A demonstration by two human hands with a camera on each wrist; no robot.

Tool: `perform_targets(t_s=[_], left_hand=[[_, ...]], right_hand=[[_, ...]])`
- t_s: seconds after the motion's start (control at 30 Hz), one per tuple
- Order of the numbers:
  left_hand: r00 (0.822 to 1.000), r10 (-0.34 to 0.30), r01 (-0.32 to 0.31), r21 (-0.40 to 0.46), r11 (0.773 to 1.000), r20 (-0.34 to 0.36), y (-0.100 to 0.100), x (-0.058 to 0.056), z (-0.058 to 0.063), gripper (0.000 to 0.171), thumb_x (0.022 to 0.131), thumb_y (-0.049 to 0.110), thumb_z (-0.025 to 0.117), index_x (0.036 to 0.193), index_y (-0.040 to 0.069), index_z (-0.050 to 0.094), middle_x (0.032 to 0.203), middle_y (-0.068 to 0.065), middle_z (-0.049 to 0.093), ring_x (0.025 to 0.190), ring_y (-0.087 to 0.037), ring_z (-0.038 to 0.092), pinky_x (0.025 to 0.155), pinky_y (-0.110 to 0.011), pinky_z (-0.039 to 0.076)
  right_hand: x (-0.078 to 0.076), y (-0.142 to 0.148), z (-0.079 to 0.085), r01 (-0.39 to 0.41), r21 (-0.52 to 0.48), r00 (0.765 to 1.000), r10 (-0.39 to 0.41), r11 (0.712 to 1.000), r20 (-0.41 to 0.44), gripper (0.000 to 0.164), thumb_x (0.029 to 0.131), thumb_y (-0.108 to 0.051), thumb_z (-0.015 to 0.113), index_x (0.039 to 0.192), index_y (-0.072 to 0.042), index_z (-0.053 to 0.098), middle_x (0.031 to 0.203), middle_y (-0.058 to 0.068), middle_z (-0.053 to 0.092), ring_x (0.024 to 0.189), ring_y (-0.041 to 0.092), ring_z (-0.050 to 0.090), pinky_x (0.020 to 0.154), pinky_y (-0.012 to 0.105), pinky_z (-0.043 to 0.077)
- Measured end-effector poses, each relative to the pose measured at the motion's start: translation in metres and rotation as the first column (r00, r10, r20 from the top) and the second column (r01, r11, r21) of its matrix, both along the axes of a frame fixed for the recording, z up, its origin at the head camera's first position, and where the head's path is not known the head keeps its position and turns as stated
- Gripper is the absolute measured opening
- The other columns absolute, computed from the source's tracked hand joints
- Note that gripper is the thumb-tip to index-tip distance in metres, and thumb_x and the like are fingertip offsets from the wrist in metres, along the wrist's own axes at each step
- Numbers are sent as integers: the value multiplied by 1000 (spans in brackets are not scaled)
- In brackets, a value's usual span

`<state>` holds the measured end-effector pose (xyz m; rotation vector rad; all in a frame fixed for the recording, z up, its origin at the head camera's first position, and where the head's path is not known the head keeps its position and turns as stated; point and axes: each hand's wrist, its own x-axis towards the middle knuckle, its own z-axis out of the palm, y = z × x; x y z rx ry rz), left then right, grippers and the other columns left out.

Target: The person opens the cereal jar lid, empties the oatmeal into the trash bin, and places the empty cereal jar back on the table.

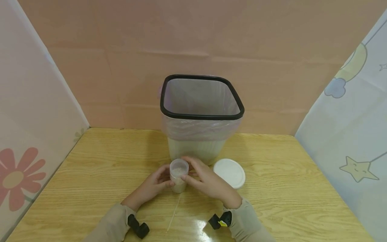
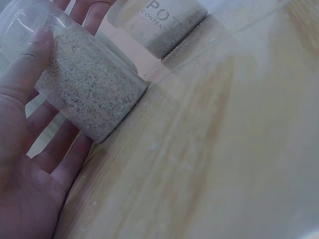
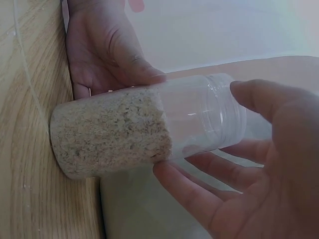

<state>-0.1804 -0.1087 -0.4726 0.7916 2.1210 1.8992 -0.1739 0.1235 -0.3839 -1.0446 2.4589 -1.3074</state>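
Note:
A clear plastic jar stands on the table, about two thirds full of pale, flaky material. Around its left side, my left hand holds it, the thumb lying against the wall. From the right, my right hand grips the upper part, with thumb and fingers on either side of the ridged top. Whether a clear lid covers that top, I cannot tell. Just right of my right hand is a white-lidded container; in the left wrist view, a printed container holds similar material.
A bin with a black rim and a translucent liner stands behind the hands. One thin pale strand lies on the wooden table in front of the jar. Patterned sheets flank the table.

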Motion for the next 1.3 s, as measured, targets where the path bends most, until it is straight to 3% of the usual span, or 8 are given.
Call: perform_targets(t_s=[0.33,0.6,0.8,1.07,1.3], left_hand=[[1000,-4,4,-5,1000,4,0,0,1,53,89,13,64,137,14,41,130,-10,51,121,-26,47,100,-29,42],[1000,4,-4,-15,1000,5,1,0,0,53,89,8,63,137,13,41,129,-9,52,120,-23,48,100,-30,42],[1000,0,0,-11,1000,9,1,-1,-1,54,88,5,63,137,6,40,129,-15,51,120,-32,47,99,-32,43],[1000,-12,12,6,1000,-9,0,0,-3,52,90,7,62,137,13,41,130,-11,51,120,-26,48,99,-30,43],[1000,-20,20,9,1000,9,-1,0,-2,52,91,10,62,138,13,40,130,-12,50,122,-28,47,100,-29,42]], right_hand=[[3,-4,0,83,23,996,-83,996,-25,68,89,-43,61,141,-9,31,131,0,46,108,18,55,87,31,51],[4,-6,-2,108,10,994,-108,994,-16,63,89,-43,62,135,-10,36,123,4,52,105,19,58,87,33,51],[4,-5,0,72,10,997,-72,997,-35,58,92,-41,58,136,-11,35,127,3,50,109,20,56,90,31,50],[0,-4,-2,5,-17,1000,-5,1000,-30,52,95,-32,56,138,-12,35,130,3,45,116,20,50,94,31,48],[-2,-2,-1,-39,-2,997,39,999,-61,54,96,-25,53,142,-6,32,135,5,40,121,20,46,93,32,48]])
